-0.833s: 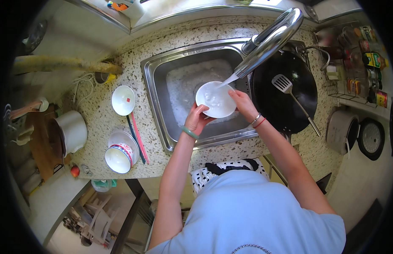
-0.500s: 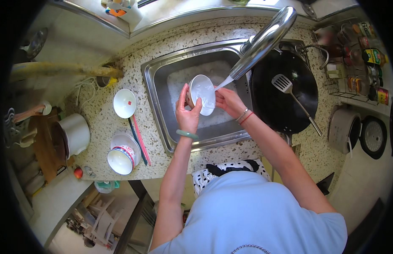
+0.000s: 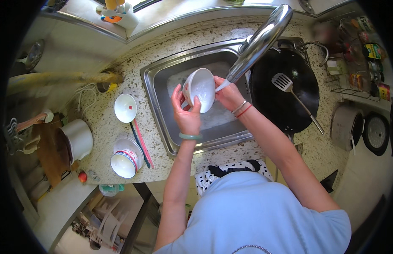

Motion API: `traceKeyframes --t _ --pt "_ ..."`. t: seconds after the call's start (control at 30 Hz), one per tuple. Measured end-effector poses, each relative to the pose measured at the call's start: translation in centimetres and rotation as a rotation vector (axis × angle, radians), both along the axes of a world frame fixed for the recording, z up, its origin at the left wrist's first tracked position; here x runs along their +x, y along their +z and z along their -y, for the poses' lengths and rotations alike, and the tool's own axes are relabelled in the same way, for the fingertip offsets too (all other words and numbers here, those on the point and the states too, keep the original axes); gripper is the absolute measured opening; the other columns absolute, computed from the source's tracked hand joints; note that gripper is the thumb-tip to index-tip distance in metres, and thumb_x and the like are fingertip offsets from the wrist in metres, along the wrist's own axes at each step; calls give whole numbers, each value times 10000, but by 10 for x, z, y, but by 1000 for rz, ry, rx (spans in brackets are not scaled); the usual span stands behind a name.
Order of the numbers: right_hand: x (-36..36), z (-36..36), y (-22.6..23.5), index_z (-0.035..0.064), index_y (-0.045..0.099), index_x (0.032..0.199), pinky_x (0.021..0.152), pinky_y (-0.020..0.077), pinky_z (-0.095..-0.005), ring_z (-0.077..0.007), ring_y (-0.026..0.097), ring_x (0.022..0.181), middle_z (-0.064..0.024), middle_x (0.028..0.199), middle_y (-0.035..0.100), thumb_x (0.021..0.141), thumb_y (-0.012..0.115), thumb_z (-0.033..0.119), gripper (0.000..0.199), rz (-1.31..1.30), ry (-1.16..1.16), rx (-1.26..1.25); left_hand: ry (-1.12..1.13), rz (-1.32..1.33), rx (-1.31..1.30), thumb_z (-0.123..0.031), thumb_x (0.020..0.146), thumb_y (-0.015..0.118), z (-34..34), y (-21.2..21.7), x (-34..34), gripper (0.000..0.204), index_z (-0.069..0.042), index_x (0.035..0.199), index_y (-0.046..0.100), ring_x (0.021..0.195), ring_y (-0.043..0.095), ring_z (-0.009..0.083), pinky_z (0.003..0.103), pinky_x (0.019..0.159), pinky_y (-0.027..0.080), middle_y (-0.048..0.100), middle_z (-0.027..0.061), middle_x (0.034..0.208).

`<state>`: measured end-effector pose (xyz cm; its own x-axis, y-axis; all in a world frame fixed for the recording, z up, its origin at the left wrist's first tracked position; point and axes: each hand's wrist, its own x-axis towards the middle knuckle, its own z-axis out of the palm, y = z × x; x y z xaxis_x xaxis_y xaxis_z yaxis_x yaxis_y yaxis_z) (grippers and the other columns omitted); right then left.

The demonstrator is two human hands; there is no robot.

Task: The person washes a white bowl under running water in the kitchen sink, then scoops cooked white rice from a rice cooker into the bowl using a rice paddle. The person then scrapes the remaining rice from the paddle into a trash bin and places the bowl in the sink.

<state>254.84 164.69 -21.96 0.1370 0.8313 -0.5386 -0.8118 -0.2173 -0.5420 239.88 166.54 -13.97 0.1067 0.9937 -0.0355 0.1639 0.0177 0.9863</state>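
Note:
A white bowl (image 3: 203, 89) with a coloured pattern on its outside is tilted over the sink (image 3: 159, 91), its mouth facing right. My left hand (image 3: 187, 113) grips it from the left, thumb on the near rim and fingers behind the outer wall. At the bowl's right edge is my right hand (image 3: 228, 96), its fingers bent against the rim and partly hidden. Water from the chrome faucet (image 3: 260, 44) runs down onto the right hand beside the bowl. Foamy water lies in the sink below.
Right of the sink sits a black wok (image 3: 285, 106) with a slotted spatula (image 3: 291, 87) across it. On the left counter are a white ladle-like bowl (image 3: 125, 108), chopsticks (image 3: 142, 144), stacked bowls (image 3: 123, 164) and a pot (image 3: 79, 139). Jars (image 3: 373, 51) fill a right-hand rack.
The bowl has turned and tilted further, showing more of its patterned outside. Water that ran at its rim now falls on my right hand, which has risen slightly.

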Motion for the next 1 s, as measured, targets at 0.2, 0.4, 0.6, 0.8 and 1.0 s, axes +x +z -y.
traceKeyframes --t 0.2,0.4,0.6,0.8,1.0 --pt "29 35 76 72 530 1334 874 469 -287 -111 604 996 -22 1079 655 998 474 398 472 391 125 -155 -59 530 -822 -103 870 576 -4 -54 -10 420 -48 1275 481 1012 618 233 393 812 566 586 117 1168" --pt "57 38 67 39 466 1374 893 465 -331 -179 599 1059 -75 1231 594 980 521 367 516 674 54 -138 -165 708 -1159 -158 898 554 12 -88 -6 390 -48 1267 489 1144 567 293 511 950 491 565 129 1262" --pt "98 24 46 19 75 1492 865 522 -435 -305 545 1147 -179 1464 302 952 565 232 760 399 -455 15 -23 836 -1300 -299 881 629 10 -72 15 538 -113 1332 401 1159 519 318 514 945 488 474 149 1296" --pt "115 6 55 109 64 1495 850 522 -492 -307 547 1090 -99 1253 400 935 522 99 723 401 -681 21 178 640 -1445 -578 714 761 14 -73 16 811 -194 1316 378 1037 504 238 435 835 483 445 126 1170" --pt "131 7 53 180 288 1384 779 539 -450 -261 606 1003 -47 1223 454 914 496 38 533 445 -689 23 182 312 -1285 -713 658 724 20 -66 14 892 -236 1322 365 1004 487 199 368 738 417 462 83 1172"
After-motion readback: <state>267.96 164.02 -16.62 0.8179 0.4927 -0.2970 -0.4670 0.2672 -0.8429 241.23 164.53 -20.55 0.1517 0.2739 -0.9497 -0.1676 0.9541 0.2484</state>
